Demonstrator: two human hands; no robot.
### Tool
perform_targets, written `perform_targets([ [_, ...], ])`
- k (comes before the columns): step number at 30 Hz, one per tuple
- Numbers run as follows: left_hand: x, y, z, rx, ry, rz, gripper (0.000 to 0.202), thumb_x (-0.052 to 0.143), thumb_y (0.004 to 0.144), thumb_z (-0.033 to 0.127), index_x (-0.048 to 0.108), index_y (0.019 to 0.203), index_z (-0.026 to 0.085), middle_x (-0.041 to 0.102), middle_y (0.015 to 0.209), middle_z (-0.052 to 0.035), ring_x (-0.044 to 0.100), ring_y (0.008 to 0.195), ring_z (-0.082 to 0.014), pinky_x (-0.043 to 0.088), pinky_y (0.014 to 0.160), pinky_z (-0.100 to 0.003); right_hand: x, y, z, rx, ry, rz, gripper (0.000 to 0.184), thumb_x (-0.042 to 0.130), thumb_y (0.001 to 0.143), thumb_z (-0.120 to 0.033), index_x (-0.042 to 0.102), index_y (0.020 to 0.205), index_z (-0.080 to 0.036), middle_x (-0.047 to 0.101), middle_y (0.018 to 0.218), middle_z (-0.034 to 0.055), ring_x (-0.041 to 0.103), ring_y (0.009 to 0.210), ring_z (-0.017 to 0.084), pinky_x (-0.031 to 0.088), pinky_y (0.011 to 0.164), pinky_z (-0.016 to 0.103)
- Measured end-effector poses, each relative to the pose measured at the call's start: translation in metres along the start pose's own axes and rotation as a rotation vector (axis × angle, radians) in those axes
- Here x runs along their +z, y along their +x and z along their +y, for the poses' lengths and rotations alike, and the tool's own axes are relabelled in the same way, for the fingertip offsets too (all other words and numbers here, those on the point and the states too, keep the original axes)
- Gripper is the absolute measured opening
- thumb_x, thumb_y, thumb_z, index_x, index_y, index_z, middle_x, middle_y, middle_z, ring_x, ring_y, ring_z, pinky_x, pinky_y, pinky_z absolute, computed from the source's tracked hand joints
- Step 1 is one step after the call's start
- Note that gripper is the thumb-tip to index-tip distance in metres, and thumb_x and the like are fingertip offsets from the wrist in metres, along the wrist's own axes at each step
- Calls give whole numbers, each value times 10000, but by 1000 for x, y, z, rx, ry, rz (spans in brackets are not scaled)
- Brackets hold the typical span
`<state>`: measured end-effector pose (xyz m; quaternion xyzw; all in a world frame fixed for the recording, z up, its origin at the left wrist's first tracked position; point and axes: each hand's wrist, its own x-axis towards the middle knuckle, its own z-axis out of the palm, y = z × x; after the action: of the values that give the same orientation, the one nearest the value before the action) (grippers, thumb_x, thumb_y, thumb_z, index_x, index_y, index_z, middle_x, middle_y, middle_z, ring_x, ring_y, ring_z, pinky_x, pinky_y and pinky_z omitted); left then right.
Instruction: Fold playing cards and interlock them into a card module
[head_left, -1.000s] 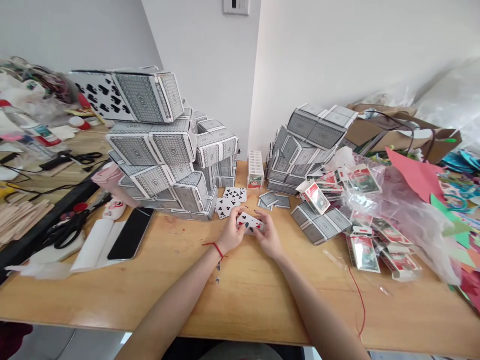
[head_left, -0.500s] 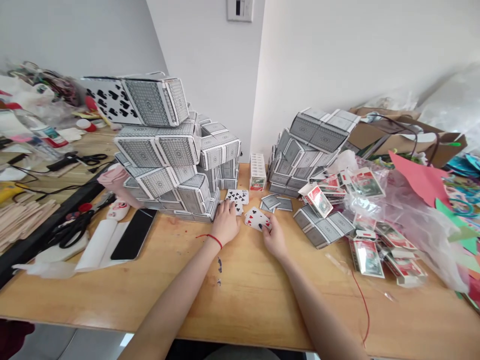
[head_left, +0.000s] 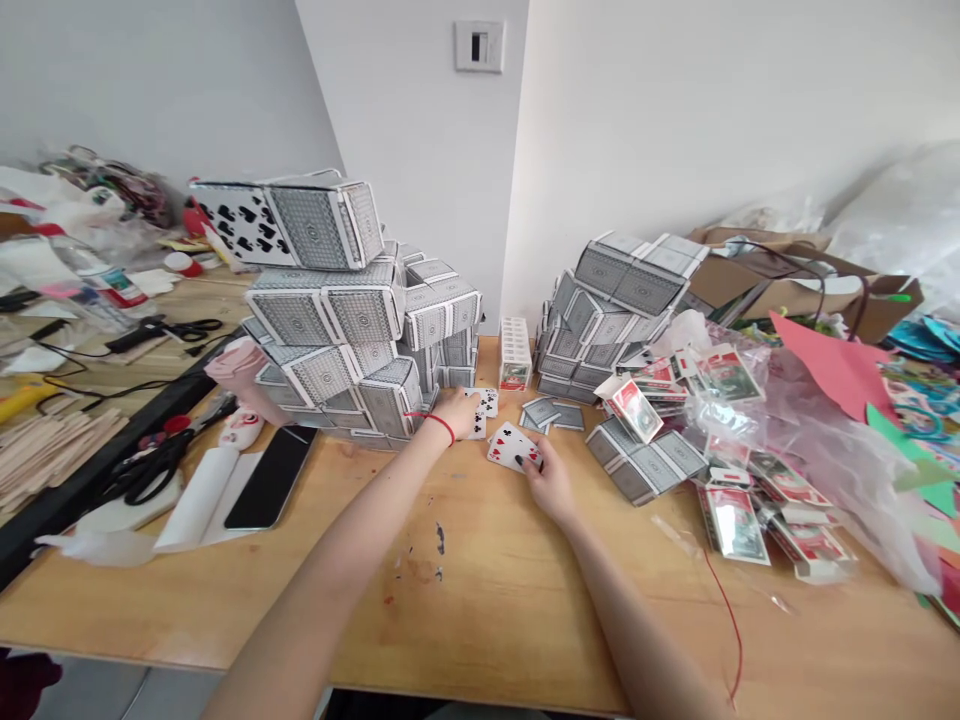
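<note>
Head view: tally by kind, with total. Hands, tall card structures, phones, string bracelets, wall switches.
Bare left hand and bare right hand: 2
Tall grey-and-white left card structure and right card structure: 2
Black rectangular phone: 1
Red string bracelet: 1
White wall switch: 1
Total: 7

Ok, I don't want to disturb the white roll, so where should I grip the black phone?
Probably by the long edges of the black phone, midway along, coming from above and its right: it lies flat, its right edge faces the wooden tabletop, and the white roll lies along its left.
</note>
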<state>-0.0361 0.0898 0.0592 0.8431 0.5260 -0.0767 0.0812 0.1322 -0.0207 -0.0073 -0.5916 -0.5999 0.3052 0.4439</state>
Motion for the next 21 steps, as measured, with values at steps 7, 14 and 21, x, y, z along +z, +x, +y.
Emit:
perform_targets([
  [7,-8,15,3,-42,21,-127,532,755,383,89,590,888,91,623,885,-175,598,836,-286,468,711,-312,0,0,4,-12,14,-13,176,442,715,-207,475,887,-183,569,807,33,525,713,175,412,656,284],
  [14,3,-9,4,20,-117,-3,548,757,419,184,566,932,154,574,1033,-138,536,977,-283,422,813,-325,-1,4,13,-42,107,104,221,485,702,-215,433,915,-198,500,814,19,484,694,153,412,633,267],
  [21,25,-53,8,-147,-359,231,400,417,711,42,475,1103,97,579,1013,-178,563,943,-236,411,807,-326,4,10,21,5,117,100,239,490,706,-236,472,940,-188,558,765,20,505,623,159,420,575,270],
])
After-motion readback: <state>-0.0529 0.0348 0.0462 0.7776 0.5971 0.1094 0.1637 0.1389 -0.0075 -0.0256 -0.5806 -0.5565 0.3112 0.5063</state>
